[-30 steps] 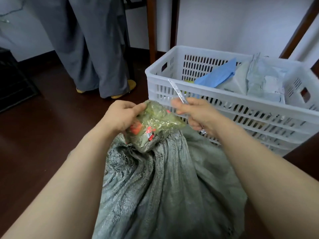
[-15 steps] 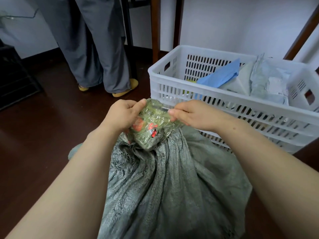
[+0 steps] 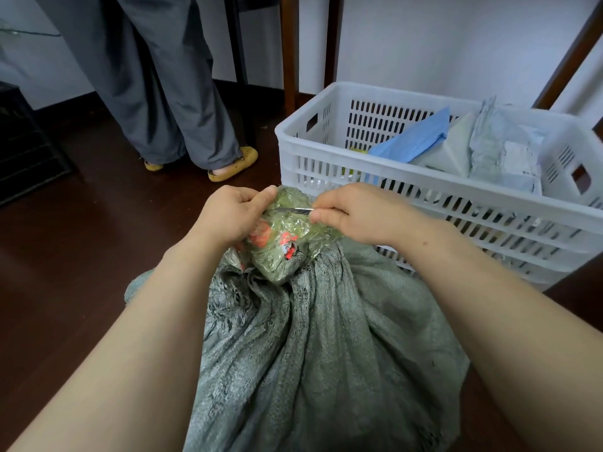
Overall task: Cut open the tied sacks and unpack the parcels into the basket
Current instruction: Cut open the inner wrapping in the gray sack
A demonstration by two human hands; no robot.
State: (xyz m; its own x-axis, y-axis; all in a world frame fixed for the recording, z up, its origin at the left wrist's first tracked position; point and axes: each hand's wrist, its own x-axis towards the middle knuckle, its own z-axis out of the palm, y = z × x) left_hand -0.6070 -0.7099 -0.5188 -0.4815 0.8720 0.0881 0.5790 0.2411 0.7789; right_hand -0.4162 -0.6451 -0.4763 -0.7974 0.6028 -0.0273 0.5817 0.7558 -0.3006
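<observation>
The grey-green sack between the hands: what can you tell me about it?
The sack is grey-green woven fabric, bulging, standing on the dark floor beside the white basket. Its gathered neck is bound in clear tape with orange-red patches. The left hand grips that neck; the right hand holds a thin metal blade across the tape.

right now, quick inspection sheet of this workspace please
surface: dark wood floor
job's things: grey sack, its neck taped shut; white basket behind it holds parcels
clutter: black crate at left
grippers: left hand grips the neck; right hand pinches a blade laid across the neck
cables: nothing seen
surroundings: a person's legs, wooden posts, white wall
</observation>
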